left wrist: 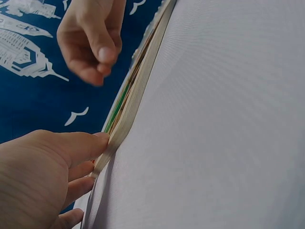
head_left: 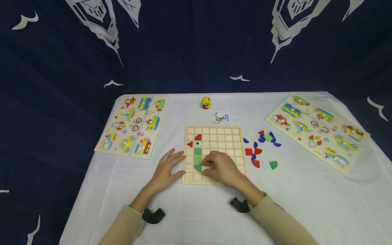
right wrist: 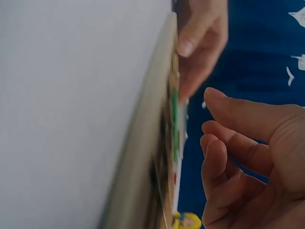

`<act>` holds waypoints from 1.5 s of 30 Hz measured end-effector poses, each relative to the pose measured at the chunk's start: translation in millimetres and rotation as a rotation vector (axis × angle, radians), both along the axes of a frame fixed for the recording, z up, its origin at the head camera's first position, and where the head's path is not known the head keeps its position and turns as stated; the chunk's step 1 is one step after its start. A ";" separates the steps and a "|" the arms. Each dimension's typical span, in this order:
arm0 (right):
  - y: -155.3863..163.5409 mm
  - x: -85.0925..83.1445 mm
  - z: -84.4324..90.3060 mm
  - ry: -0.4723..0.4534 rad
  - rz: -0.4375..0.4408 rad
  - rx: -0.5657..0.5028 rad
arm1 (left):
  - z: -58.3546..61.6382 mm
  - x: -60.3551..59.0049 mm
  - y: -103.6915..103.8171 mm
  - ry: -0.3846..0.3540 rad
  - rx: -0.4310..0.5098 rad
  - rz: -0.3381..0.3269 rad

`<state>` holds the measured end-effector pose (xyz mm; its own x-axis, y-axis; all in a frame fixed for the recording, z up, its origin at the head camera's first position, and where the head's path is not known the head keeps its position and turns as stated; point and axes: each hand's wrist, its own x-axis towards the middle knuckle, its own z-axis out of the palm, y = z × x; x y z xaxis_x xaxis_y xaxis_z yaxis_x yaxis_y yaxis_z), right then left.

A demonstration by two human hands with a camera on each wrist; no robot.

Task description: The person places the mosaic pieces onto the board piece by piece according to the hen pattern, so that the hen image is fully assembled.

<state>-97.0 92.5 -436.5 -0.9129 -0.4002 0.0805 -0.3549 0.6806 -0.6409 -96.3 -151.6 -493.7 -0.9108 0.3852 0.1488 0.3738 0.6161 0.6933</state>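
Bare tablecloth [head_left: 199, 211] nearside; loose pieces [head_left: 260, 149] right of grid board [head_left: 214, 131].

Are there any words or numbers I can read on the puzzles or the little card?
None can be read.
Little card: only a tiny coloured picture on a grid; any print is too small.
Left vehicle puzzle and right vehicle puzzle: pictures only; any lettering is too small.
Grid board: no writing.

Two bare hands, left hand [head_left: 165, 170] and right hand [head_left: 221, 167], no rings, no gloves. Long beige fabric sleeves [head_left: 277, 221] down to wrists, cuffs snug, faint small mark on right forearm cloth. Black curved plastic camera mount [head_left: 152, 215] strapped under left wrist; matching black mount [head_left: 240, 205] under right wrist. Short, unpainted fingernails.
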 end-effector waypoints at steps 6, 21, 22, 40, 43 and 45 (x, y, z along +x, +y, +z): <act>36.3 6.6 8.5 0.012 -0.048 -0.025 | -0.5 0.6 0.0 0.013 -0.003 0.007; 152.5 -7.6 17.7 0.042 -0.422 0.041 | 0.2 4.5 -3.0 0.009 -0.011 0.017; 159.9 -11.5 18.1 0.018 -0.455 0.046 | 0.2 4.3 -2.8 0.010 -0.011 0.017; 197.6 -52.7 -6.3 -0.143 -0.597 0.034 | 2.1 3.3 0.8 0.009 0.006 0.017; 198.0 -54.9 -8.3 -0.163 -0.602 0.040 | 1.7 3.1 1.4 0.005 0.006 0.018; 198.7 -56.2 -9.3 -0.164 -0.601 0.046 | 1.2 2.5 1.5 0.002 0.004 0.017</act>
<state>-153.2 291.1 -445.8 -0.9786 0.1872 -0.0851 0.1991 0.7587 -0.6202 -93.8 -150.1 -492.5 -0.9168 0.3694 0.1517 0.3646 0.6196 0.6951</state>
